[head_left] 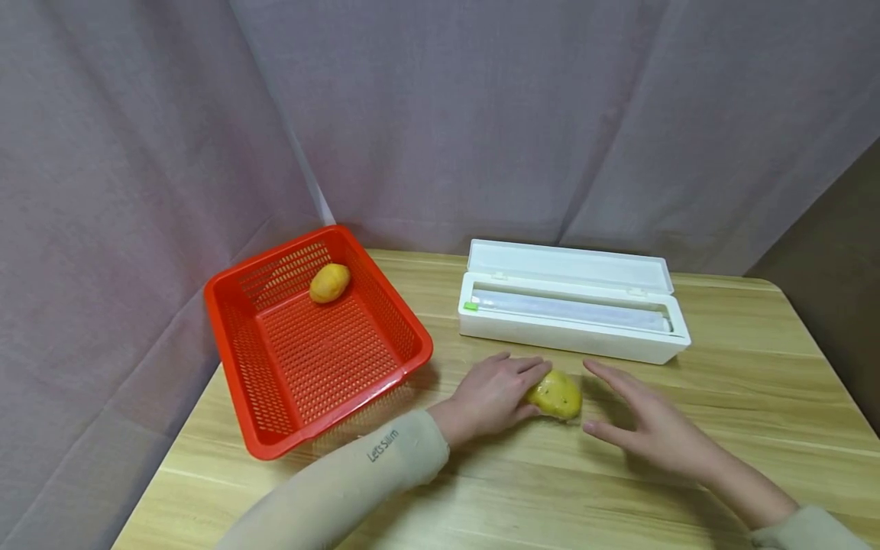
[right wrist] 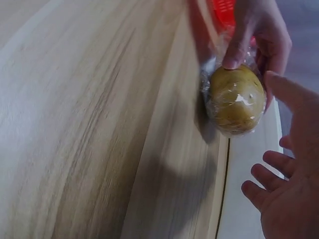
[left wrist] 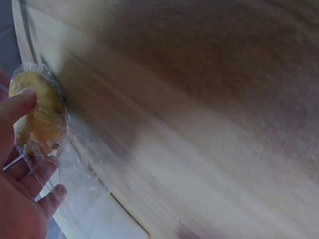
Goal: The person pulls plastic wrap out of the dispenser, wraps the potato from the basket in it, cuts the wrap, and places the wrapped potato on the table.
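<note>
A yellow potato (head_left: 555, 395) with clear plastic film around it is held just above the wooden table. My left hand (head_left: 493, 393) grips it from the left, thumb on the near side and fingers on the far side. Loose film (left wrist: 82, 169) trails from the potato in the left wrist view. On the potato's right, my right hand (head_left: 646, 420) is spread with thumb and fingers apart, holding nothing. The right wrist view shows the wrapped potato (right wrist: 237, 99) between thumb and fingers of the left hand, the film shiny and bunched at one side.
At the left stands a red plastic basket (head_left: 244, 367) with another potato (head_left: 330, 283) in its far corner. Behind the hands is a white box (head_left: 564, 336), its lid (head_left: 571, 266) raised, with a roll of film (head_left: 571, 307) inside. A grey curtain (head_left: 440, 122) hangs behind the table.
</note>
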The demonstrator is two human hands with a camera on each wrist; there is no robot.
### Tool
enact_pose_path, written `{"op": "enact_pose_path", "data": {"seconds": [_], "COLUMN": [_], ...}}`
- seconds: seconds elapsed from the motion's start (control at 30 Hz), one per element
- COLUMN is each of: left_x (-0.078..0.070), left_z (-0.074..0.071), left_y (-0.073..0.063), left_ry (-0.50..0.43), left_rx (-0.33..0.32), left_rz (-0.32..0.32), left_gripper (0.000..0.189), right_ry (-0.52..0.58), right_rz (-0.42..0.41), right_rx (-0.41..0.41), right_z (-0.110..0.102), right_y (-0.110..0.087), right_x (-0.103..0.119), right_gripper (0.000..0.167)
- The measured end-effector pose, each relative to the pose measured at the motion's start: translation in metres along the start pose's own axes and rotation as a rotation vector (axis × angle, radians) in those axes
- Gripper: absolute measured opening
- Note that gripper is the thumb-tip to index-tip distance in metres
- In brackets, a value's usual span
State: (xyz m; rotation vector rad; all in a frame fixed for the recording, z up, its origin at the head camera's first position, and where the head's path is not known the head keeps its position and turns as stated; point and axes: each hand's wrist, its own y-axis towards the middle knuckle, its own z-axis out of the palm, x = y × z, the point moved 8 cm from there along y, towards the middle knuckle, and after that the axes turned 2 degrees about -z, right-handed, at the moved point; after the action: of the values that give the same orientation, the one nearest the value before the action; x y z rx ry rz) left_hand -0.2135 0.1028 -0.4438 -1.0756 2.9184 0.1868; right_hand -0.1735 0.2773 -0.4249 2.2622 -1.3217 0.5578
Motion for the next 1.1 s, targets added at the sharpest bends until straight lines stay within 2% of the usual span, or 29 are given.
{"op": "enact_pose_path", "data": {"seconds": [0.1, 0.23, 0.37, 0.57, 0.8, 0.97, 1.1], "left_x": [0.001, 0.002, 0.001, 0.002, 0.005, 0.008, 0.010], "left_z": [0.001, -0.001, -0.005, -0.008, -0.018, -0.027, -0.028], "left_y": [-0.001, -0.002, -0.003, -0.005, -0.013, -0.020, -0.023], "left_ry": [0.037, 0.086, 0.121, 0.209, 0.312, 0.378, 0.415], "left_rx": [0.006, -0.010, -0.046, -0.048, -0.058, -0.078, -0.084], "left_rz": [0.002, 0.022, 0.053, 0.080, 0.086, 0.082, 0.087], "left_gripper": [0.073, 0.075, 0.075, 0.075, 0.077, 0.075, 0.075], "right_ry": [-0.079, -0.132, -0.163, -0.177, -0.211, -0.227, -0.227], "right_rz": [-0.075, -0.131, -0.145, -0.155, -0.178, -0.205, -0.212], "right_rx": [-0.013, -0.017, -0.014, -0.010, 0.002, 0.005, 0.003], "right_z": [0.004, 0.009, 0.013, 0.016, 0.025, 0.033, 0.038], "right_y": [0.002, 0.005, 0.007, 0.011, 0.019, 0.027, 0.033], "right_x": [0.005, 0.007, 0.006, 0.006, 0.005, 0.005, 0.006], "right_gripper": [0.093, 0.093, 0.092, 0.095, 0.103, 0.104, 0.101]}}
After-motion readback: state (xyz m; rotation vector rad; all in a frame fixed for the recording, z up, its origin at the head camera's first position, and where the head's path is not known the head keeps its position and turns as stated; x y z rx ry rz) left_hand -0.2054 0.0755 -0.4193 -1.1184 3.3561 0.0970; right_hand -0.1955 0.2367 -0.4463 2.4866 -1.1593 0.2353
